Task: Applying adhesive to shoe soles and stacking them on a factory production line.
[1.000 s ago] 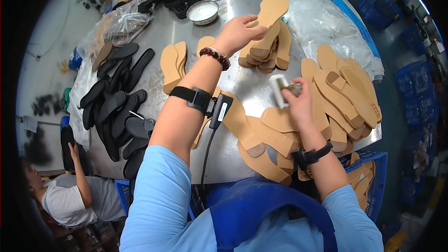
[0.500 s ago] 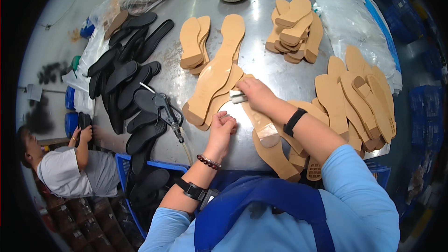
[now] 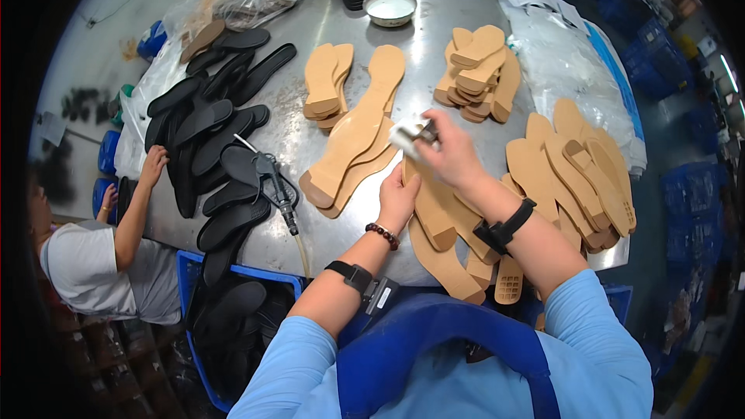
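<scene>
A tan shoe sole (image 3: 431, 213) lies heel toward me in front of my body, on top of other soles. My left hand (image 3: 397, 200) is closed on its left edge, thumb on the upper face. Just above and to the right, my right hand (image 3: 450, 154) grips a small white wiping pad (image 3: 405, 140) with a dark, shiny part, blurred by motion; I cannot make out its exact kind. To the left of my hands, a long tan sole (image 3: 349, 140) with a glossy patch rests on other soles.
Tan soles are piled at the far right (image 3: 481, 70) and near right (image 3: 574, 171). Black soles (image 3: 206, 124) cover the left side, beside an air gun (image 3: 272, 178) with a hose. A bowl (image 3: 389, 8) of white liquid stands far back. A co-worker's hand (image 3: 154, 164) reaches in at left.
My left hand has moved right and taken hold of the sole's edge. My right hand has lifted the white pad off the soles. The co-worker's hand has come to the black soles.
</scene>
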The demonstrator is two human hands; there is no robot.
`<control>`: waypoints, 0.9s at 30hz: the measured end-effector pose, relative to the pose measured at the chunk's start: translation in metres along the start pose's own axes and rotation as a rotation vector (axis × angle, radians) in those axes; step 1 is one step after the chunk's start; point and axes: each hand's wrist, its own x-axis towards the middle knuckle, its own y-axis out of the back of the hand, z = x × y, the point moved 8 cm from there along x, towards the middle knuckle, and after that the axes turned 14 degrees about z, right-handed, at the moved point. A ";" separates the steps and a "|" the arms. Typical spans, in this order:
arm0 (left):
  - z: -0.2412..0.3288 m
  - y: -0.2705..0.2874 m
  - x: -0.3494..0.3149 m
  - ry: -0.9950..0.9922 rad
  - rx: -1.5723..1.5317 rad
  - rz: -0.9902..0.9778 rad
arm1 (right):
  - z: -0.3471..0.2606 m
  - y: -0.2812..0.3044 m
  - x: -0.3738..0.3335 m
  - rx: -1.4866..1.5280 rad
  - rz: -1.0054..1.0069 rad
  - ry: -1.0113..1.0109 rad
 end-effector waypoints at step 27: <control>-0.043 0.042 -0.121 0.562 0.541 -0.615 | 0.083 0.133 -0.200 -0.304 -0.171 -0.710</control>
